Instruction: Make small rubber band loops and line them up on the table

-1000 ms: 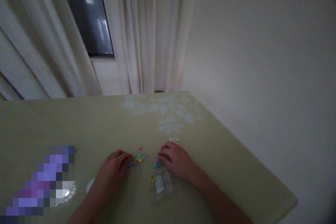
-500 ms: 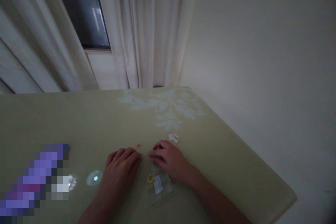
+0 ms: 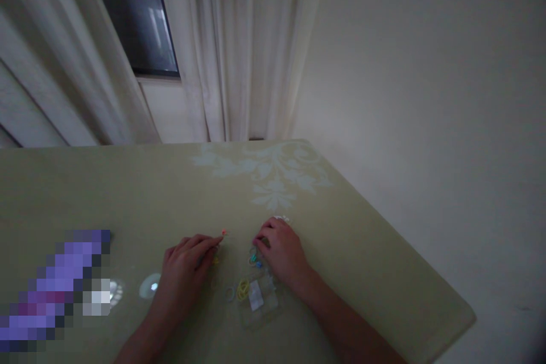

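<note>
On the table, my left hand (image 3: 190, 264) has its fingers drawn together, the fingertips right beside a small red piece (image 3: 224, 232) that looks like a push pin. Whether it touches the piece I cannot tell. Small yellow pieces (image 3: 215, 260) lie partly under that hand. My right hand (image 3: 284, 250) is closed, thumb and fingertips together at the upper end of a clear plastic box (image 3: 260, 318); what they hold is hidden. Close by these fingers lie a small green piece (image 3: 253, 259) and a blue piece (image 3: 258, 265). Yellow rubber bands (image 3: 243, 289) and a white label (image 3: 256, 296) show at the box.
Small white pieces (image 3: 282, 218) lie just beyond my right hand. A pale ring (image 3: 230, 294) rests left of the box. A blurred-out purple object (image 3: 55, 290) is at the left. The table (image 3: 362, 250) meets a wall at its right; curtains (image 3: 239, 57) hang behind.
My left hand has shifted slightly left, its fingers stretching toward the red piece. The right hand has moved right and up, uncovering the green and blue pieces. A pale ring and yellow pieces now show.
</note>
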Demonstrator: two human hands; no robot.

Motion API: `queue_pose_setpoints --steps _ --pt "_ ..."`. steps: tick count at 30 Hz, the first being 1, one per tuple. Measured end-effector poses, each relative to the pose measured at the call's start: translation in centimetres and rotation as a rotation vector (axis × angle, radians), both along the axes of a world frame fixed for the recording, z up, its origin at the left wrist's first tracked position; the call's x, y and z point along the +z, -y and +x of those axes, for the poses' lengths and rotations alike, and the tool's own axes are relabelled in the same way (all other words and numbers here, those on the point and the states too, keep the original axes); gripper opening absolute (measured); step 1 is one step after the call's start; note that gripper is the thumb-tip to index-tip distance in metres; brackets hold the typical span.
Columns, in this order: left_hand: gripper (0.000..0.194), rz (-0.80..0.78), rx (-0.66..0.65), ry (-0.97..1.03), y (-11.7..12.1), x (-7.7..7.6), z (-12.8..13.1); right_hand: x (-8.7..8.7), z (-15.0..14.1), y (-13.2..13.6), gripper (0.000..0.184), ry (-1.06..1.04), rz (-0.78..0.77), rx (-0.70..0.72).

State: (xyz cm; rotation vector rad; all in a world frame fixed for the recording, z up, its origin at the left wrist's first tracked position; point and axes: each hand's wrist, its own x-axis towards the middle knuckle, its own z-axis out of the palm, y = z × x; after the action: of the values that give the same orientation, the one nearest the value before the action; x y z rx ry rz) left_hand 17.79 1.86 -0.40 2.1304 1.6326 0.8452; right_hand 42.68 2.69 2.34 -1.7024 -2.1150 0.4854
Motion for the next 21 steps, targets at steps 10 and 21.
queue_pose_setpoints --steps 10,21 --pt "0.034 -0.057 -0.013 0.072 0.4 0.8 0.9 -0.3 -0.3 0.0 0.009 0.008 0.024 0.033" --pt "0.037 -0.054 0.103 0.206 1.1 2.7 0.8 3.9 2.0 2.7 0.004 -0.434 -0.193 0.416"
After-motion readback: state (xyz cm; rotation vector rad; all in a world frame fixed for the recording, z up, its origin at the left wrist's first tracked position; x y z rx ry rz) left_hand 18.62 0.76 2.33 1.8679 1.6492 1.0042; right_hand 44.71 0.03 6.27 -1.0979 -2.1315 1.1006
